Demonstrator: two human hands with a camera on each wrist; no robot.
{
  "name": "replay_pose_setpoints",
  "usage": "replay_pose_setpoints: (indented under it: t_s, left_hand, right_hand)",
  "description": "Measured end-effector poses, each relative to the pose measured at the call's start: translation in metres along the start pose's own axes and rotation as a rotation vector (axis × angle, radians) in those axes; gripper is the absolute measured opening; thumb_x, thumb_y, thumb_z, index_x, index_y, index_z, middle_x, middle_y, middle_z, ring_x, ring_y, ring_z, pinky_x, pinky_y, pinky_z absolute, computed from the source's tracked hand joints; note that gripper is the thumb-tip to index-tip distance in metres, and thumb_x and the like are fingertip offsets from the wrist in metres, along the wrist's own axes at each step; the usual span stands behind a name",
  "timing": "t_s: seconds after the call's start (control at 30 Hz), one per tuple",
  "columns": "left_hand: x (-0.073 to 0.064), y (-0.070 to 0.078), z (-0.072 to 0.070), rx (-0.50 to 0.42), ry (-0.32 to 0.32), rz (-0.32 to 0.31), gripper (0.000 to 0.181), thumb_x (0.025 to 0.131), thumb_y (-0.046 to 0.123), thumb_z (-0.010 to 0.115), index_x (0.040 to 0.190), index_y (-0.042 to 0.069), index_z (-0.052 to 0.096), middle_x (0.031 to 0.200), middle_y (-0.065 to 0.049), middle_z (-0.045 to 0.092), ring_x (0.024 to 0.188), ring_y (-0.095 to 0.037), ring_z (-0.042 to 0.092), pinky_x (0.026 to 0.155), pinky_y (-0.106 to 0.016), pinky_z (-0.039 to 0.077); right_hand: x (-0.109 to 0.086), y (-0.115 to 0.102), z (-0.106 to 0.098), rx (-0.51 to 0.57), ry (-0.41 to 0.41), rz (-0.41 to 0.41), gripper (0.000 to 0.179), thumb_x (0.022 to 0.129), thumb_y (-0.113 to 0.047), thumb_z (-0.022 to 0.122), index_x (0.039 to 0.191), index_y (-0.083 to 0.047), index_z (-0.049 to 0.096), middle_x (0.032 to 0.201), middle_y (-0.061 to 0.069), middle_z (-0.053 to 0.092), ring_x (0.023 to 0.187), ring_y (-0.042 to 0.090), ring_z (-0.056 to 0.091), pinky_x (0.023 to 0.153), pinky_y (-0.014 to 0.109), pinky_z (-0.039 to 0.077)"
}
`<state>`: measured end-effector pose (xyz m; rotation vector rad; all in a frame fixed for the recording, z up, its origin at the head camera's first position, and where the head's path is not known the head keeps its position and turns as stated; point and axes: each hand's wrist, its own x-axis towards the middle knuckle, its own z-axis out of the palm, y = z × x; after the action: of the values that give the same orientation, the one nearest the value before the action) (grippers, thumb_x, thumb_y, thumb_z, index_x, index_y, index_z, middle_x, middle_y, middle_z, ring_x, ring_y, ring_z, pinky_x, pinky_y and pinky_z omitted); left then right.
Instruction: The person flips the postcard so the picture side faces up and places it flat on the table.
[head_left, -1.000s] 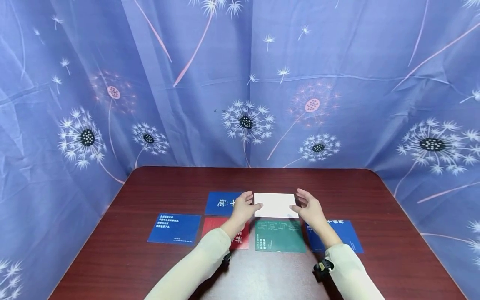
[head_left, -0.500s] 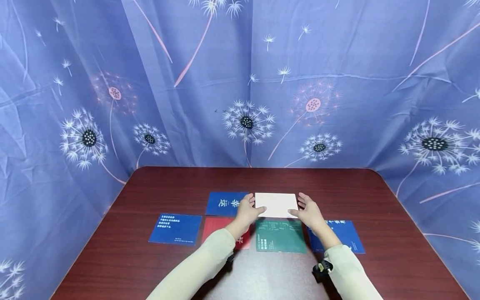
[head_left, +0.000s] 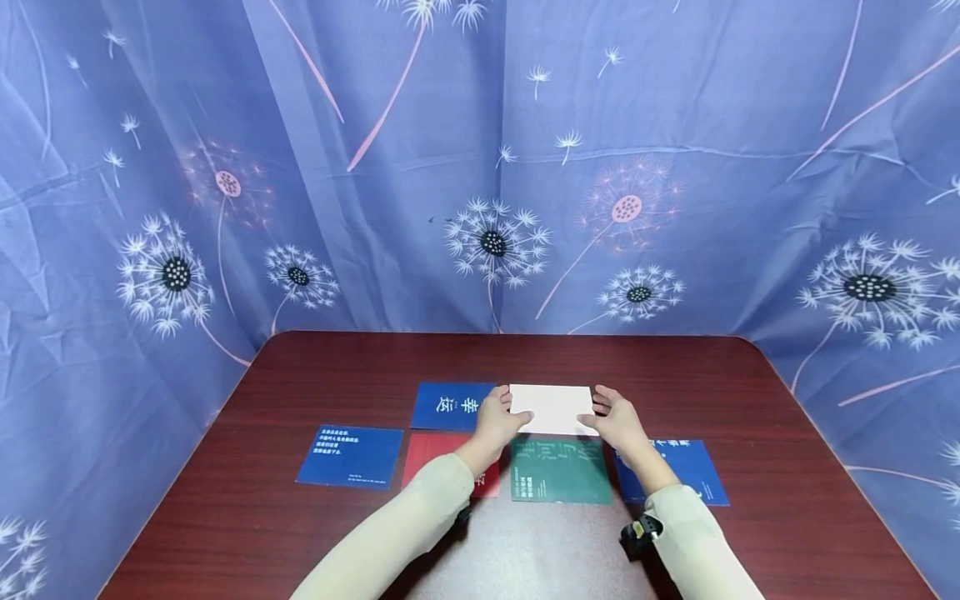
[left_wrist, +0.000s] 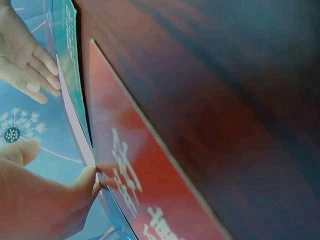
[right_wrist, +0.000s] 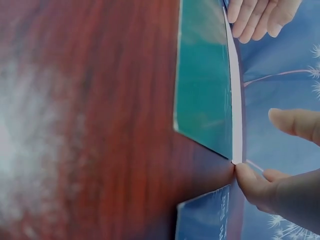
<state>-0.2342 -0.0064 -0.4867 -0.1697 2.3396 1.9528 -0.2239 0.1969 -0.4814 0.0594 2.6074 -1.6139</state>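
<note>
A white card (head_left: 552, 410) lies on the table just behind a green card (head_left: 561, 472). My left hand (head_left: 492, 425) is at its left end, the thumb touching its near left corner and the other fingers held apart. On the opposite end, my right hand (head_left: 619, 425) touches the near right corner with its thumb; its index finger (right_wrist: 295, 123) stands off the card in the right wrist view. Under my left wrist lies a red card (head_left: 427, 457), partly covered. A blue card (head_left: 450, 406) is left of the white one, its right end hidden by my left hand.
Another blue card (head_left: 348, 457) lies farther left, and one more blue card (head_left: 686, 471) is partly beneath my right forearm. The dark red-brown wooden table (head_left: 247, 533) ends at the back against a blue dandelion-print curtain (head_left: 390, 250).
Over the last second my left hand has shifted slightly right, its thumb going a little farther onto the white card. My right hand and the cards have stayed nearly in place.
</note>
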Motion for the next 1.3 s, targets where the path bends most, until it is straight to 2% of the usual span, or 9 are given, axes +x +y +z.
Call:
replay_pose_setpoints:
  t_s: [0.2,0.4,0.53,0.67,0.87,1.1,1.3]
  left_hand:
    - [0.002,0.0,0.0,0.038,0.01,0.026,0.063,0.077,-0.004,0.073,0.132,-0.012,0.045,0.126,-0.026,0.055,0.121,-0.037,0.051,0.098,-0.04,0.048]
    - [0.005,-0.001,0.0,0.106,0.007,0.048,0.062,0.074,-0.007,0.072,0.131,-0.011,0.047,0.125,-0.026,0.056,0.118,-0.037,0.053,0.093,-0.039,0.051]
    - [0.007,-0.003,0.0,0.123,0.003,0.045,0.064,0.073,-0.008,0.07,0.133,-0.01,0.046,0.128,-0.024,0.054,0.117,-0.037,0.054,0.089,-0.037,0.054]
    - [0.009,-0.004,-0.001,0.116,-0.002,0.044,0.067,0.072,-0.01,0.068,0.135,-0.01,0.045,0.129,-0.023,0.053,0.115,-0.036,0.055,0.084,-0.035,0.055]
    - [0.012,-0.001,-0.002,0.096,0.008,0.018,0.064,0.072,-0.01,0.065,0.133,-0.012,0.045,0.118,-0.023,0.057,0.108,-0.035,0.058,0.083,-0.035,0.055]
    - [0.014,0.002,-0.002,0.102,0.008,-0.038,0.06,0.076,-0.008,0.063,0.133,-0.01,0.046,0.123,-0.021,0.056,0.11,-0.034,0.058,0.084,-0.034,0.054]
    - [0.015,0.004,-0.002,0.073,0.011,-0.04,0.057,0.076,-0.009,0.063,0.131,-0.009,0.048,0.119,-0.021,0.057,0.099,-0.03,0.059,0.08,-0.033,0.054]
  right_hand:
    - [0.003,-0.004,-0.001,0.097,0.027,0.107,0.062,0.091,-0.002,0.06,0.144,0.009,0.031,0.139,0.032,0.041,0.125,0.043,0.044,0.1,0.049,0.044]
    - [0.005,-0.004,0.003,0.139,0.083,0.144,0.054,0.091,0.005,0.052,0.141,0.012,0.035,0.136,0.033,0.043,0.123,0.043,0.047,0.098,0.043,0.047]
    - [0.009,-0.002,0.005,0.148,0.137,0.144,0.051,0.088,0.007,0.052,0.137,0.014,0.041,0.13,0.032,0.048,0.117,0.039,0.049,0.085,0.025,0.052]
    - [0.012,0.0,0.008,0.142,0.195,0.14,0.047,0.085,0.009,0.053,0.131,0.015,0.047,0.121,0.031,0.053,0.103,0.03,0.054,0.066,0.011,0.046]
    - [0.012,0.001,0.008,0.135,0.236,0.141,0.044,0.083,0.009,0.053,0.127,0.012,0.054,0.11,0.025,0.058,0.088,0.018,0.052,0.058,0.013,0.042]
    - [0.014,0.003,0.008,0.14,0.25,0.147,0.045,0.085,0.009,0.054,0.129,0.005,0.056,0.109,0.023,0.057,0.081,0.016,0.051,0.053,0.018,0.039]
    - [0.013,0.003,0.006,0.16,0.267,0.138,0.043,0.085,0.007,0.055,0.128,0.003,0.058,0.106,0.023,0.059,0.066,0.011,0.047,0.046,0.02,0.033]
